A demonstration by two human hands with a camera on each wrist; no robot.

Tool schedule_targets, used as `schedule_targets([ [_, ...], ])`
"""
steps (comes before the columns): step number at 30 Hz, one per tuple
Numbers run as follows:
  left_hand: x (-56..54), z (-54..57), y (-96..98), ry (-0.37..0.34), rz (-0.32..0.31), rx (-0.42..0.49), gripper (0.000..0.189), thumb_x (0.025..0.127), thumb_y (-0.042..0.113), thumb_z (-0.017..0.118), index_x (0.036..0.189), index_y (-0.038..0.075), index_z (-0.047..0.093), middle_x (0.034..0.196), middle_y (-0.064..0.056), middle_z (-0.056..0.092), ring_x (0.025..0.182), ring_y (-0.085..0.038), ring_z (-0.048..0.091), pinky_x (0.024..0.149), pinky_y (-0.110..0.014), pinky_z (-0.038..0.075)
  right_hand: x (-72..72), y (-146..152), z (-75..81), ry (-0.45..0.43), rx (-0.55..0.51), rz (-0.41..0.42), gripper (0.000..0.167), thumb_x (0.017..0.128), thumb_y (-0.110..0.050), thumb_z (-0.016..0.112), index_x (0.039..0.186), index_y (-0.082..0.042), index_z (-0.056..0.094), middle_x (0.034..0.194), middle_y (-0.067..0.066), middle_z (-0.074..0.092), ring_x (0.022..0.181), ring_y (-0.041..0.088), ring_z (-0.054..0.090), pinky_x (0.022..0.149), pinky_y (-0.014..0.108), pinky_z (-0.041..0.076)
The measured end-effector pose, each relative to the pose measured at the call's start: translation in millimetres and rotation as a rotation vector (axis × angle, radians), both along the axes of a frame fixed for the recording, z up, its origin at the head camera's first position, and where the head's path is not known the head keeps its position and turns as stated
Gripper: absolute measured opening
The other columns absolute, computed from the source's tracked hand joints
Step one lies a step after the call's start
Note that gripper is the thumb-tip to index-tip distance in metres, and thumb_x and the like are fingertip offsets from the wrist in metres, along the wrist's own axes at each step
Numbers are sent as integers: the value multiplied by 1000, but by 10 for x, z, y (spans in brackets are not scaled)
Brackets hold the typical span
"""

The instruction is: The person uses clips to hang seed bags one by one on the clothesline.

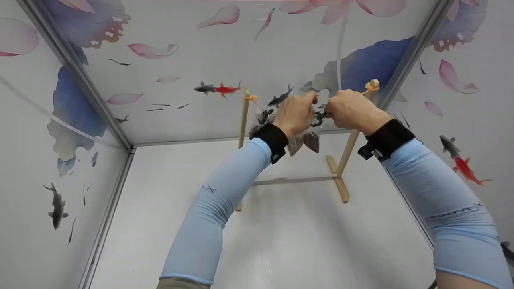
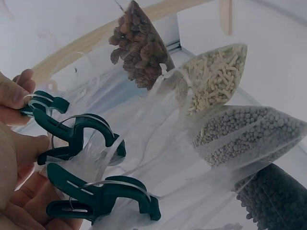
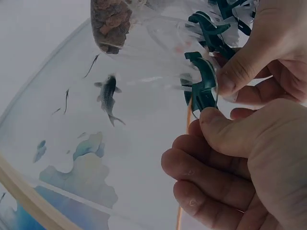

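Both hands work side by side on a row of green plastic spring clips along an orange cord point(image 3: 189, 117). My right hand point(image 1: 355, 110) pinches the handle end of the end clip point(image 3: 204, 88) between thumb and fingers. Beside it my left hand point(image 1: 295, 114) has its fingers curled at the middle clip point(image 2: 74, 136), its thumb close to the end clip. A third clip point(image 2: 103, 194) sits nearest the left wrist camera. Sheer bags hang below, holding brown lumps point(image 2: 139, 45), pale pellets point(image 2: 216, 79), grey beads point(image 2: 249, 132) and dark beads point(image 2: 278, 199).
The cord is tied to the tops of two wooden posts, left point(image 1: 243, 120) and right point(image 1: 349, 152), joined low by a crossbar point(image 1: 295, 180). The stand rests on a white table point(image 1: 180, 241). Panels point(image 1: 249, 44) printed with fish and petals enclose it.
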State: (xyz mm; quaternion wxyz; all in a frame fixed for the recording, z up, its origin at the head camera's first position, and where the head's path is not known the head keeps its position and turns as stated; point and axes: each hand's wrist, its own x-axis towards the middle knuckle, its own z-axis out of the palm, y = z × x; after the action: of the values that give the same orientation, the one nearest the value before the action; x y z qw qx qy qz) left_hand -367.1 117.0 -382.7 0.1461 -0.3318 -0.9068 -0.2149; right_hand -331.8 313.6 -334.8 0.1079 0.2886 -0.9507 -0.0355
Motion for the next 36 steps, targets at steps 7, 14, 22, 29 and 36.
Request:
schedule_targets([
  [7, 34, 24, 20, 9, -7, -11, 21, 113, 15, 58, 130, 14, 70, 112, -7, 84, 98, -28, 81, 85, -42, 65, 58, -70, 5, -1, 86, -41, 15, 91, -6, 82, 84, 0, 71, 76, 18, 69, 66, 43, 68, 64, 62, 62],
  [14, 104, 65, -52, 35, -8, -84, 18, 111, 16, 62, 126, 15, 73, 112, -5, 83, 99, -26, 80, 83, -42, 66, 96, -15, -89, 44, 34, 16, 22, 91, -19, 87, 93, -4, 72, 78, 12, 67, 66, 36, 66, 61, 56, 58],
  [22, 237, 350, -455, 37, -72, -72, 25, 113, 28, 66, 129, 10, 74, 125, -8, 81, 112, -28, 76, 97, -42, 62, 171, 131, -186, 175, -76, 111, 41, 94, -23, 88, 127, -1, 79, 85, 15, 73, 67, 33, 68, 57, 50, 60],
  [29, 296, 646, -1118, 110, -24, 86, 25, 110, 25, 68, 126, 7, 76, 131, -12, 81, 127, -32, 72, 113, -43, 60, 236, 474, -269, 421, -283, 81, 29, 103, -19, 77, 125, 0, 81, 98, 21, 80, 80, 41, 75, 62, 55, 62],
  [36, 335, 443, -2098, 210, 121, 226, 30, 108, 22, 71, 131, 3, 76, 132, -18, 80, 129, -40, 70, 113, -52, 58, 376, 832, -700, 634, -553, -88, 31, 102, -11, 63, 124, 1, 81, 110, 25, 81, 100, 50, 72, 83, 67, 61],
])
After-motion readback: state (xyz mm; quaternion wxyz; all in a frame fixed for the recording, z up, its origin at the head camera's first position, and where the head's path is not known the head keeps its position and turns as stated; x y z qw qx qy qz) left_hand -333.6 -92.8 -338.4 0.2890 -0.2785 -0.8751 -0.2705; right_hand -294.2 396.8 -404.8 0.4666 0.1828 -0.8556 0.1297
